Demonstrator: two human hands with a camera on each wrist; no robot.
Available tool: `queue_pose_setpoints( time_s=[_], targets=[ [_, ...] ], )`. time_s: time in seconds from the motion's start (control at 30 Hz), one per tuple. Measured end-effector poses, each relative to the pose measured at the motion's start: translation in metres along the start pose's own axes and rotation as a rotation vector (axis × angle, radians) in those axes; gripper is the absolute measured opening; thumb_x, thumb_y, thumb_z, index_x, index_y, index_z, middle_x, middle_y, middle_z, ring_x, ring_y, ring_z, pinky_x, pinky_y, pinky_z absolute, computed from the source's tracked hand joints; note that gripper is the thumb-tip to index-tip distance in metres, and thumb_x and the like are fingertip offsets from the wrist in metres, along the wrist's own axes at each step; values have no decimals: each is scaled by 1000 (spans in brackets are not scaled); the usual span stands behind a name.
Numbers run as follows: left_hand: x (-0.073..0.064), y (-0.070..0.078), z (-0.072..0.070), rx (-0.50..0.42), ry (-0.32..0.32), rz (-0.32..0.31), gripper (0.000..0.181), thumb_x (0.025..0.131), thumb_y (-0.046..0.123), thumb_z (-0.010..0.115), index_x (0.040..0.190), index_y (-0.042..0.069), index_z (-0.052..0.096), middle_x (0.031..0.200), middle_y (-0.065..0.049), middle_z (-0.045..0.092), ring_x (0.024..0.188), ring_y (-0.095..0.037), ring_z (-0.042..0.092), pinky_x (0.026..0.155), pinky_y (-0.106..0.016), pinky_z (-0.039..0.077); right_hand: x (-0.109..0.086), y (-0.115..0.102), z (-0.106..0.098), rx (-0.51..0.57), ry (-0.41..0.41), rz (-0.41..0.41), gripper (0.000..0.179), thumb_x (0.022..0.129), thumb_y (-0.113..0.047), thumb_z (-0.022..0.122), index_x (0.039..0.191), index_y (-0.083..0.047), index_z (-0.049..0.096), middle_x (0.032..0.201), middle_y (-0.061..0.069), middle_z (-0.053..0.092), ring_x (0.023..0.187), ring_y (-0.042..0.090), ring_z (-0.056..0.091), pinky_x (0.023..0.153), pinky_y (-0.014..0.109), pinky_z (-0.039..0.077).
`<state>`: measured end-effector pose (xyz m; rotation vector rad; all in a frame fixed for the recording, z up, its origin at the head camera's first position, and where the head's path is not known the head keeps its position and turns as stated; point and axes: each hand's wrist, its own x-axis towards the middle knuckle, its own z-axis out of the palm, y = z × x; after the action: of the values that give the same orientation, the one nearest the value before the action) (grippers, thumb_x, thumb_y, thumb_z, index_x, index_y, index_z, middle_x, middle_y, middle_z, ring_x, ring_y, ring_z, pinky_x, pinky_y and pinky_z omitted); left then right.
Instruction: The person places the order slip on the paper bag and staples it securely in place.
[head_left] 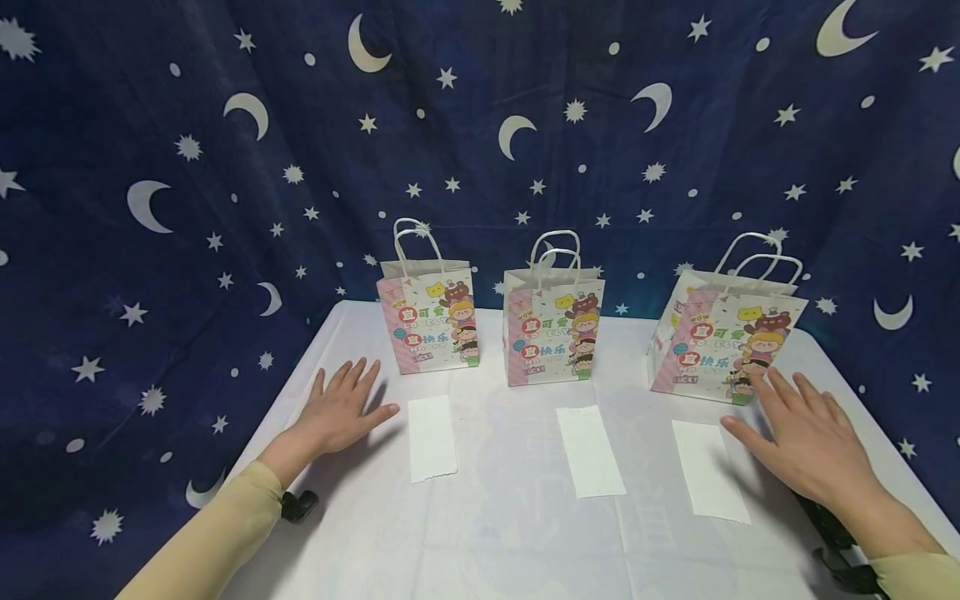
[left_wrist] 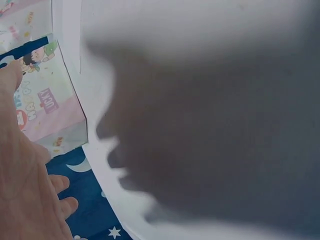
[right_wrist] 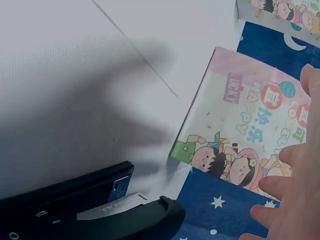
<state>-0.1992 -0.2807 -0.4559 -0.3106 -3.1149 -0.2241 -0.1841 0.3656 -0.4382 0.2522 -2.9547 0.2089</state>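
Beige fabric sleeves [head_left: 213,533] nearest us; our left hand [head_left: 341,415] and right hand [head_left: 813,437] are spread wide, empty, flanking 3 white rectangular paper slips [head_left: 432,439] on the white cloth-covered table [head_left: 510,533]. Behind, we see 3 pink-and-white cartoon-printed paper bags [head_left: 553,329] with white handles, upright.

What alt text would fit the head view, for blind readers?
Three pink and white cartoon paper bags stand in a row on a white-covered table, a rectangular white paper slip before each. A person's bare left grip and right grip are open and empty; behind hangs moon-and-star navy fabric.
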Motion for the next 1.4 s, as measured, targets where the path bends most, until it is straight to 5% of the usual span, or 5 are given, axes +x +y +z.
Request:
queue_pose_setpoints(
  time_s=[0.57,1.0,1.4],
  targets=[
    [-4,13,0,-42,12,83,95,95,73,49,161,8,30,161,-21,32,146,-46,28,115,-70,11,1,-20,-5,33,55,-73,93,97,-61,59,161,-4,23,155,32,33,145,56,17,117,67,-2],
    [0,21,1,-132,40,144,84,95,59,63,156,5,40,154,-20,44,141,-44,38,117,-62,22,6,-40,-9,71,141,-181,84,93,-55,67,155,-5,40,148,26,47,137,49,36,108,68,23],
    [5,28,5,-178,46,145,70,94,45,71,149,6,52,144,-17,55,134,-40,48,111,-58,35,13,-74,-9,76,91,-185,66,93,-44,73,144,-8,55,140,22,57,128,47,48,101,68,35]
  ],
)
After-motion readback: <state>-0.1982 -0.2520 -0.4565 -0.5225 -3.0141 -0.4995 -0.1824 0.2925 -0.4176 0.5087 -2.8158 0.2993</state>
